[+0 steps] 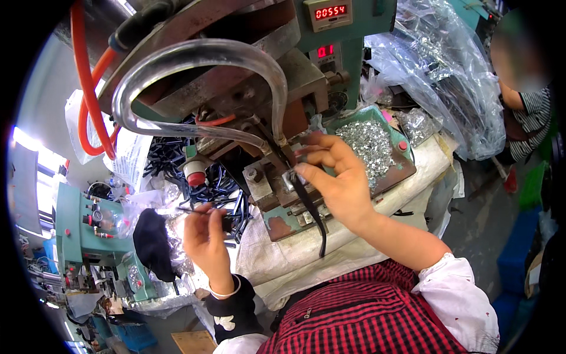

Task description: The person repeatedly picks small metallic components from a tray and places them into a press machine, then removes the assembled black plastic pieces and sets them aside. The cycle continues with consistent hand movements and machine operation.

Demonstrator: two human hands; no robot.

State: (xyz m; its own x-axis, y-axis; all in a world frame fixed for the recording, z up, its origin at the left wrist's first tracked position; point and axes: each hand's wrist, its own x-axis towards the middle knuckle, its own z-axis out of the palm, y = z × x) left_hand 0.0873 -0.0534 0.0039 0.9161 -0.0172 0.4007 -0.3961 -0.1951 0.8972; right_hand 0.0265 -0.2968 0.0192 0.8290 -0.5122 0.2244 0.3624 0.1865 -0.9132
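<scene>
A press with a metal fixture (257,184) stands in front of me. My right hand (342,186) is at the fixture, thumb and fingers pinched at the upper end of a black eyeglass temple (309,203). The temple slants down toward me, its bent tip hanging past the base's front edge. The exact fingertip contact is partly hidden. My left hand (206,239) is raised left of the press, fingers closed around a thin dark strip that looks like another temple. Behind it lies a pile of black temples (168,154). A tray of small shiny metal parts (367,144) sits beyond my right hand.
A red push button (196,178) faces me beside the temple pile. A clear hose (194,50) loops over the fixture, with an orange hose (82,76) farther left. Clear plastic sheeting (436,65) lies at the back right. Another person (525,112) is at the far right.
</scene>
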